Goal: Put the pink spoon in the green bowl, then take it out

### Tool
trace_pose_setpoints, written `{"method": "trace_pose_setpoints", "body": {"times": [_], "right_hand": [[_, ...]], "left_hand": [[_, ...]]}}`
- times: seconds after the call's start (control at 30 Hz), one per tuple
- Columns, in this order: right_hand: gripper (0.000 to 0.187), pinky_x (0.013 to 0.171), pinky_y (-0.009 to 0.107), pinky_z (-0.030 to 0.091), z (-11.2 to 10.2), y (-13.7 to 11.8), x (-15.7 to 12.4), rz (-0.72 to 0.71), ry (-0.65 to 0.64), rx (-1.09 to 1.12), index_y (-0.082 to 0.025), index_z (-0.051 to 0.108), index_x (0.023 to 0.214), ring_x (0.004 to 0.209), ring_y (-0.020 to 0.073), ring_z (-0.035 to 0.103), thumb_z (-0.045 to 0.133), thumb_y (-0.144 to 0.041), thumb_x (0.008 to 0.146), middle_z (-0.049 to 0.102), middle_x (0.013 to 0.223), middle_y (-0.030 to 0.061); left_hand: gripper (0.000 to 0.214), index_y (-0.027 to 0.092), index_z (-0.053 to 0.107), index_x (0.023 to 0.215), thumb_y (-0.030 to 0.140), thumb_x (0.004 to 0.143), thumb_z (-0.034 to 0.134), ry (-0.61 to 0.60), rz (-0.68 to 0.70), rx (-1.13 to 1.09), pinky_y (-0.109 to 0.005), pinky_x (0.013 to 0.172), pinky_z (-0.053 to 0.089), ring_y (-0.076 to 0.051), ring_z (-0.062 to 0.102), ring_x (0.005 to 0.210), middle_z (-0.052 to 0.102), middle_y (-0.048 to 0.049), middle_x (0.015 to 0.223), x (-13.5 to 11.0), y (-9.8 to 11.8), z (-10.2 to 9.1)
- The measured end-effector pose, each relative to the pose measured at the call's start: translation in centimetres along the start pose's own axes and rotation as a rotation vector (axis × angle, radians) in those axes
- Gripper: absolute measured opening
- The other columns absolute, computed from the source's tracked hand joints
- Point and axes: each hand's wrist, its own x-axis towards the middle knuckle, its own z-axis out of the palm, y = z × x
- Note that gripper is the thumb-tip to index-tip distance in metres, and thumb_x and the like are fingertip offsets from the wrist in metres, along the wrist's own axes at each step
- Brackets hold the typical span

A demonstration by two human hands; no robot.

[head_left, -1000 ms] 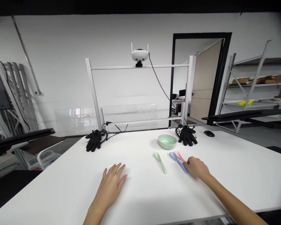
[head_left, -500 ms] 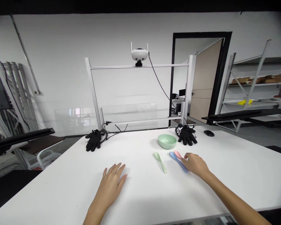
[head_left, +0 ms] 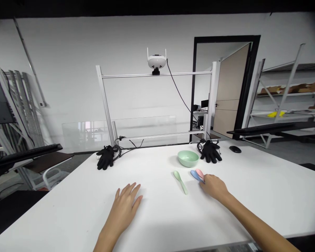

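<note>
Head: three spoons [head_left: 195,175], one bowl [head_left: 188,161]

A white table [head_left: 157,210] carries a mint-green bowl [head_left: 188,159]. In front lie a light green spoon [head_left: 181,182], a blue spoon [head_left: 196,175] and, just beside it, a pink spoon [head_left: 199,172]. Farther back are a left black glove [head_left: 105,157], a right black glove [head_left: 210,152] and a black computer mouse [head_left: 235,149].

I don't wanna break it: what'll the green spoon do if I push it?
The green spoon looks slim, so it's probably light. It looks straight, so it may be stiff. It lies flat on the table, so it'll likely slide rather than roll.
</note>
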Motion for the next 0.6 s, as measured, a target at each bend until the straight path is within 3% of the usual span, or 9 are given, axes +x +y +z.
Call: {"method": "trace_pose_setpoints", "body": {"times": [0.17, 0.37, 0.6], "right_hand": [[0.028, 0.071, 0.028, 0.042, 0.6, -0.3, -0.1, -0.009, -0.011, -0.028, -0.012, 0.069, 0.111, 0.095, 0.0248, 0.065, 0.047, -0.02, 0.096, 0.068, 0.105, 0.0131], [0.024, 0.069, 0.026, 0.039, 0.8, -0.1, -0.1, -0.005, -0.031, 0.061, -0.012, 0.069, 0.101, 0.093, 0.0238, 0.066, 0.048, -0.021, 0.094, 0.068, 0.105, 0.0141], [0.026, 0.068, 0.029, 0.04, -1.0, 1.9, 0.6, 0.052, 0.01, 0.146, -0.015, 0.07, 0.098, 0.093, 0.027, 0.066, 0.051, -0.032, 0.093, 0.069, 0.102, 0.0142]], "left_hand": [[0.054, 0.025, 0.051, 0.152, 0.046, 0.106, 0.033, -0.013, -0.001, 0.008, -0.061, 0.122, 0.028, -0.032, 0.041, 0.15, 0.05, -0.0083, 0.159, 0.0, 0.0, -0.1], [0.053, 0.025, 0.052, 0.151, 0.046, 0.105, 0.035, 0.001, -0.003, -0.007, -0.062, 0.121, 0.03, -0.032, 0.043, 0.148, 0.052, -0.009, 0.157, -0.1, 0.1, -0.3], [0.052, 0.025, 0.053, 0.15, 0.045, 0.105, 0.035, 0.007, -0.001, -0.01, -0.062, 0.121, 0.03, -0.032, 0.043, 0.148, 0.053, -0.0088, 0.157, 0.0, 0.0, -0.2]]}}
